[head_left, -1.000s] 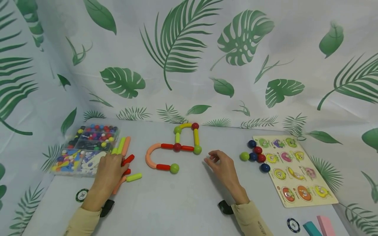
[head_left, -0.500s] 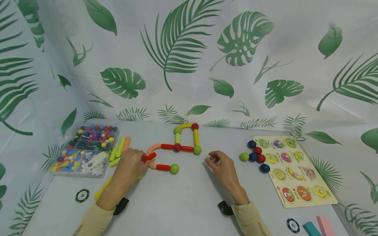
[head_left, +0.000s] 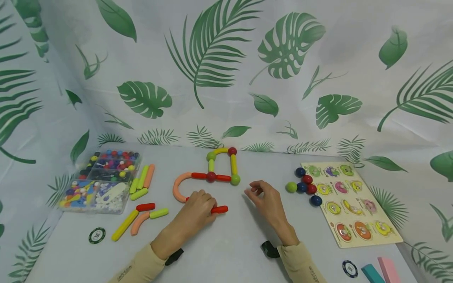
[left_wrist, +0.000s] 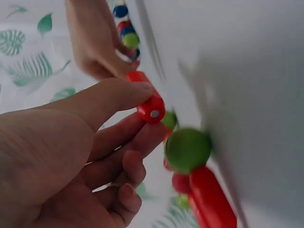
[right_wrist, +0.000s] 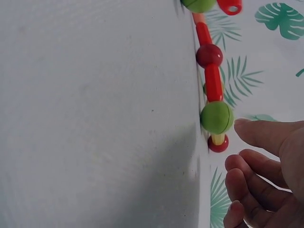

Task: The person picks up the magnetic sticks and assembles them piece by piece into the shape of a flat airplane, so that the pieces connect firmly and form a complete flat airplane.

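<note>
My left hand (head_left: pixel 196 212) pinches a short red rod (left_wrist: pixel 146 97) between thumb and fingers, a pale dot showing on its end in the left wrist view. Right below it in that view is a green ball (left_wrist: pixel 187 149) joined to another red rod (left_wrist: pixel 211 197). In the head view the hand covers that end of the figure, beside a curved peach rod (head_left: pixel 179 187). The rest of the figure joins a dark red ball (head_left: pixel 210 177), yellow rods (head_left: pixel 234 164) and a green ball (head_left: pixel 235 180). My right hand (head_left: pixel 266 200) hovers right of the figure, fingers loosely bent, holding nothing.
Loose rods (head_left: pixel 125 225) lie at the left, near a divided box of beads (head_left: pixel 93 181). Several balls (head_left: pixel 301 187) sit beside a wooden fruit puzzle board (head_left: pixel 354 204) at the right. Poker chips (head_left: pixel 97 235) and pastel blocks (head_left: pixel 389 269) lie nearer the front.
My left hand has picked a red rod from the loose pieces at the left and carried it right, to the figure's near end. The right hand stays in place.
</note>
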Available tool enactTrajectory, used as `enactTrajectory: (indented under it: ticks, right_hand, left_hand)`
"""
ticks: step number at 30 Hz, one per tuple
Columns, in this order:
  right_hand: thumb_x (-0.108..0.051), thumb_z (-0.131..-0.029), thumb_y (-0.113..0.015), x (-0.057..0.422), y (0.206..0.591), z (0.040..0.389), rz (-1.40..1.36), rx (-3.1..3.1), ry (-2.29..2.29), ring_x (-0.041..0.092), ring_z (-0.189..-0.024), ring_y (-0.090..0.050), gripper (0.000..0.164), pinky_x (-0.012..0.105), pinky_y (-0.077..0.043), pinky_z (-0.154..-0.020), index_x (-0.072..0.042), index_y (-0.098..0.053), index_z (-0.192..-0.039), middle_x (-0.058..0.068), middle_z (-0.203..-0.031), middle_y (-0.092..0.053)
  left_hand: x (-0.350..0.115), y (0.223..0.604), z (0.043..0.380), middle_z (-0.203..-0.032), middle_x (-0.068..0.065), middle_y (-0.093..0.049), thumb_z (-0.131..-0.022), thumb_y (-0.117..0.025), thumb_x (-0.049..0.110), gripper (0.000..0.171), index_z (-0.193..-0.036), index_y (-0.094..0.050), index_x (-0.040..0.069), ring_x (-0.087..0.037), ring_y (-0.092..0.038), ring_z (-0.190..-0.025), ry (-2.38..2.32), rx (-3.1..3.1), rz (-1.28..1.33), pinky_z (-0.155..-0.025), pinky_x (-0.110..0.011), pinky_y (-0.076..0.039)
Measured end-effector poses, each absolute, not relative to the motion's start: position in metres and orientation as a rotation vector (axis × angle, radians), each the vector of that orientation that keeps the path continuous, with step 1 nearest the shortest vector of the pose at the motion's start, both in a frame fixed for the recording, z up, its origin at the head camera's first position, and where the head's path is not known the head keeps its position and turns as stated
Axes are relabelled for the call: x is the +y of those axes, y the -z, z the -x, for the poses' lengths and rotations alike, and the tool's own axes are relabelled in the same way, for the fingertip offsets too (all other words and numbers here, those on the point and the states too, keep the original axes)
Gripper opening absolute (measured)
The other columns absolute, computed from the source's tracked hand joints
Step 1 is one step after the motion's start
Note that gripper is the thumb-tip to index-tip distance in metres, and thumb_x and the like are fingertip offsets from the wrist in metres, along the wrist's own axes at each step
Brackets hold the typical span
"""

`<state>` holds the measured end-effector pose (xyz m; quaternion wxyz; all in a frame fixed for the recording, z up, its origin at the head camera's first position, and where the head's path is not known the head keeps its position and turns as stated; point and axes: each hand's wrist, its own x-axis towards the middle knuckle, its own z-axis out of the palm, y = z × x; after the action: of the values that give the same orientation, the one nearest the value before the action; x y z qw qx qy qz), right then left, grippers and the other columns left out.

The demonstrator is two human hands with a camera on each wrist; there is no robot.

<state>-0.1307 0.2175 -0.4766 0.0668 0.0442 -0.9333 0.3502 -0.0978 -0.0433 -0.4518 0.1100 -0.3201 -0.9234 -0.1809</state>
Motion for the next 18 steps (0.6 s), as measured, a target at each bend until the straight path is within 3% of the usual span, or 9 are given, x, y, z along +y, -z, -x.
enactTrajectory:
  ticks: [5,12,18]
  right_hand:
    - [-0.025,-0.091,-0.078,0.217,0.476,0.13,-0.139,-2.807,-1.061,0.016,-0.084,-0.06,0.028,0.023,-0.048,-0.066,-0.008,-0.071,-0.111,0.001,-0.092,-0.068]
    - [-0.026,-0.09,-0.079,0.214,0.476,0.128,-0.144,-2.831,-1.071,0.015,-0.085,-0.059,0.029,0.022,-0.048,-0.066,-0.009,-0.071,-0.113,0.0,-0.093,-0.068]
    - [-0.025,-0.09,-0.079,0.208,0.474,0.125,-0.181,-2.838,-1.096,0.014,-0.086,-0.059,0.029,0.021,-0.048,-0.067,-0.009,-0.071,-0.113,-0.001,-0.093,-0.067]
  left_hand:
    - [-0.035,0.46,0.093,-0.088,0.0,-0.069,-0.083,-0.084,0.021,0.016,-0.089,-0.074,0.01,-0.015,-0.055,-0.084,0.518,-2.821,1.017,-0.073,-0.025,-0.042]
    - [-0.036,0.467,0.091,-0.086,0.002,-0.066,-0.085,-0.083,0.022,0.016,-0.092,-0.074,0.011,-0.013,-0.051,-0.085,0.506,-2.856,1.045,-0.075,-0.024,-0.04]
    - [-0.049,0.459,0.091,-0.098,0.002,-0.068,-0.087,-0.082,0.024,0.022,-0.103,-0.075,0.011,-0.013,-0.053,-0.092,0.718,-2.869,1.016,-0.087,-0.03,-0.05]
